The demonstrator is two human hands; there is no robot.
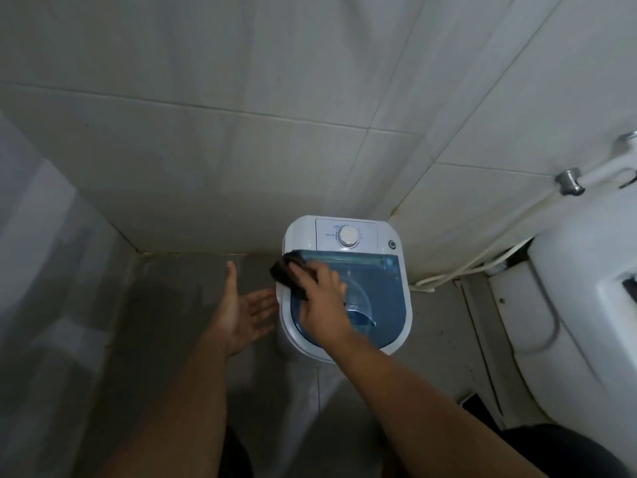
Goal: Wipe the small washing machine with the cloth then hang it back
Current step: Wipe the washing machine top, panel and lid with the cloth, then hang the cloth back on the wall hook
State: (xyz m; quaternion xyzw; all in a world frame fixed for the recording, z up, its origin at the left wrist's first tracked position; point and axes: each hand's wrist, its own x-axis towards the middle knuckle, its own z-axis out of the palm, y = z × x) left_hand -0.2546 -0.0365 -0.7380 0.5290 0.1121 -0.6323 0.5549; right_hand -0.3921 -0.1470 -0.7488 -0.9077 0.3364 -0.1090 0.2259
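One small washer sits on the floor, tucked in the wall corner, white body with a blue see-through lid. One dial on the panel; the print around it is too small to read. Right hand presses a dark cloth on the lid's left rear corner, grip clenched on it. Left hand hangs spread and empty just left of the washer, over bare floor. The toilet crowds the right side, with one hose between.
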